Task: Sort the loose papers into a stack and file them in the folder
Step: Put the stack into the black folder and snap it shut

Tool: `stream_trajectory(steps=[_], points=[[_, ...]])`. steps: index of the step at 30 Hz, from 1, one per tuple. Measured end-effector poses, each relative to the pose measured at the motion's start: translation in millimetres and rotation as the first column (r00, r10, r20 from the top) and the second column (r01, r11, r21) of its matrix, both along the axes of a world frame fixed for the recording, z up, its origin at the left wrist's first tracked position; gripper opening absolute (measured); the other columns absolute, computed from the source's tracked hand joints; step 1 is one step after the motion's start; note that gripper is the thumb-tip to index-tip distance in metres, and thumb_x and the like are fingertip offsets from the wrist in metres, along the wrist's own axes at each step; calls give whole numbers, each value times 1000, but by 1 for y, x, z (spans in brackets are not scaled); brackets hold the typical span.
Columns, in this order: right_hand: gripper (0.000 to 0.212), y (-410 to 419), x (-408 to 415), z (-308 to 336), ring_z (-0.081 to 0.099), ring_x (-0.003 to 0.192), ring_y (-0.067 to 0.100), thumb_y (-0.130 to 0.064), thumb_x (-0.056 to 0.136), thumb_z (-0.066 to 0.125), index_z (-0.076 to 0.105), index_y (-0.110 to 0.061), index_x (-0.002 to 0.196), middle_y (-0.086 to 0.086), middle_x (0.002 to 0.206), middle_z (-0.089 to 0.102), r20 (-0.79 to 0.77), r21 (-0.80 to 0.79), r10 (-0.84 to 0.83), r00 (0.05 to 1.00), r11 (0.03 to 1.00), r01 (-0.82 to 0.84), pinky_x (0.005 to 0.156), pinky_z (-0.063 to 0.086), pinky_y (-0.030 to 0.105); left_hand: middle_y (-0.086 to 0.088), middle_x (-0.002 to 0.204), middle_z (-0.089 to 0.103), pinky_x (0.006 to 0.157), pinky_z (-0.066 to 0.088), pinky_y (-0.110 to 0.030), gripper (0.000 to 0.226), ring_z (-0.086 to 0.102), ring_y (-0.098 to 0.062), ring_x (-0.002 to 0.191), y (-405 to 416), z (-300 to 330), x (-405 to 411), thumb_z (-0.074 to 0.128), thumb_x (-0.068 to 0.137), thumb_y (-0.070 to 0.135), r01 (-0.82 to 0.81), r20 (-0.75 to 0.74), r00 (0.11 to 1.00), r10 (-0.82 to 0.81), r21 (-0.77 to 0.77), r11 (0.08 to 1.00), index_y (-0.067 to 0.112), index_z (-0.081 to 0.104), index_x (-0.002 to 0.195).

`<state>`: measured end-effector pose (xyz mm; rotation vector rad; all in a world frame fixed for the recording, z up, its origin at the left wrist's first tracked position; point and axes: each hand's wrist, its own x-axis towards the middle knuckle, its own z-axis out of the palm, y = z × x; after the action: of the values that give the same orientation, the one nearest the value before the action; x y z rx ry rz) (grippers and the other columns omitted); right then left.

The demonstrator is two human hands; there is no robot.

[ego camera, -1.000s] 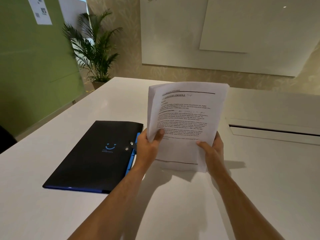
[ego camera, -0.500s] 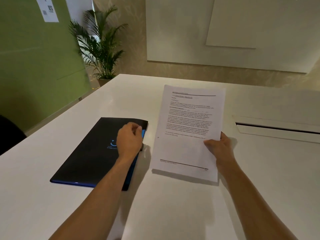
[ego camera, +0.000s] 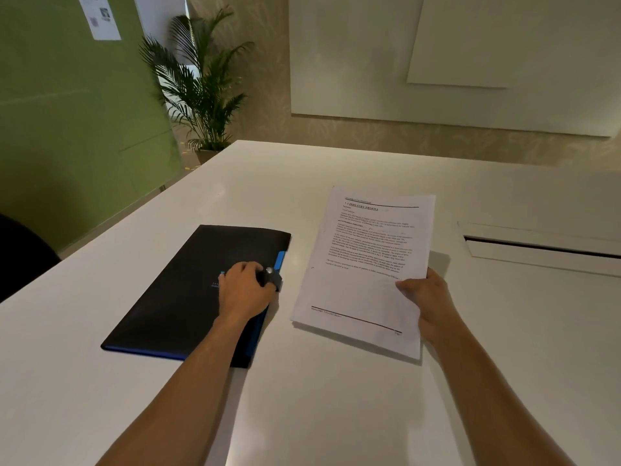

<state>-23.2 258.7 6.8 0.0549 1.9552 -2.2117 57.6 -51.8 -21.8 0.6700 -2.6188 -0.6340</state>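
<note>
A squared stack of printed white papers [ego camera: 366,264] lies flat on the white table [ego camera: 336,398], right of centre. My right hand [ego camera: 425,294] grips the stack's right edge near the lower corner. A black folder [ego camera: 188,290] with blue edging lies closed to the left of the papers. My left hand [ego camera: 243,289] rests on the folder's right side, fingers curled around its black snap tab [ego camera: 270,275] with a metal button. The folder's blue logo is mostly hidden under this hand.
A slot with a white flap [ego camera: 537,247] is set into the table at the right. A potted palm [ego camera: 198,92] stands beyond the far left corner, beside a green partition [ego camera: 67,112]. A dark chair back [ego camera: 20,250] shows at the left edge.
The stack came down from upright in both hands to flat on the table. My left hand let go of it, moved to the folder and now pinches the snap tab.
</note>
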Motion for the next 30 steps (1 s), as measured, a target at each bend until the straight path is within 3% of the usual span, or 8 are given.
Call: stream_trajectory(steps=[4, 8, 11, 13, 18, 22, 27, 30], points=[[44, 0, -1, -7, 75, 92, 19, 10, 84, 57, 72, -24, 108, -3, 102, 80, -16, -14, 33, 999, 999, -33, 74, 58, 34, -5, 142, 47, 117, 7, -58, 42, 29, -29, 141, 4, -6, -4, 57, 87, 40, 37, 128, 991, -31, -46, 998, 27, 53, 127], [46, 0, -1, -15, 74, 95, 24, 11, 86, 54, 66, -21, 117, 4, 109, 77, -48, 121, 105, 993, 988, -99, 79, 62, 43, -6, 156, 29, 114, -1, -61, 48, 8, -36, 147, 3, -5, -7, 49, 89, 50, 46, 228, 973, -37, -33, 998, 39, 44, 135], [39, -2, -1, -13, 69, 90, 19, 6, 87, 53, 55, -27, 107, -1, 106, 70, -30, 277, 106, 994, 956, -94, 66, 57, 31, -6, 159, 24, 113, -3, -62, 49, 5, -39, 147, 2, -2, -10, 47, 90, 53, 51, 276, 960, -42, -26, 998, 41, 42, 138], [39, -2, -4, -11, 65, 90, 14, 5, 90, 52, 49, -25, 114, -4, 106, 65, -23, 347, 126, 992, 932, -110, 61, 51, 25, -7, 160, 21, 113, -4, -63, 48, 2, -40, 147, 2, 1, -11, 46, 92, 48, 59, 309, 950, -53, -11, 998, 40, 41, 139], [40, 1, -11, -7, 62, 90, 11, 4, 91, 56, 44, -23, 119, -9, 100, 61, 14, 425, 194, 981, 887, -181, 61, 48, 23, -9, 159, 21, 112, -1, -67, 44, 3, -44, 146, 1, 12, -17, 39, 96, 32, 80, 375, 923, -82, 23, 997, 36, 46, 139], [43, 4, -13, -9, 65, 97, 18, 5, 91, 58, 46, -21, 124, -3, 107, 65, 62, 378, 195, 979, 903, -204, 73, 54, 30, -10, 160, 19, 109, -2, -69, 47, 2, -49, 144, 2, 19, -21, 36, 95, 28, 108, 418, 900, -120, 52, 993, 41, 44, 139], [43, 5, -13, -11, 66, 95, 16, 11, 91, 57, 48, -18, 122, -3, 108, 66, 75, 296, 204, 976, 930, -217, 64, 56, 24, -7, 161, 16, 111, 2, -69, 47, 4, -47, 144, -2, 23, -20, 38, 94, 29, 126, 447, 883, -145, 73, 989, 45, 45, 138], [43, 6, -14, -13, 67, 98, 21, 11, 91, 56, 49, -15, 124, -1, 108, 67, 80, 261, 198, 977, 942, -212, 71, 58, 31, -8, 158, 25, 112, 8, -68, 49, 12, -46, 143, -3, 25, -20, 40, 93, 24, 129, 448, 882, -148, 72, 989, 43, 46, 138]])
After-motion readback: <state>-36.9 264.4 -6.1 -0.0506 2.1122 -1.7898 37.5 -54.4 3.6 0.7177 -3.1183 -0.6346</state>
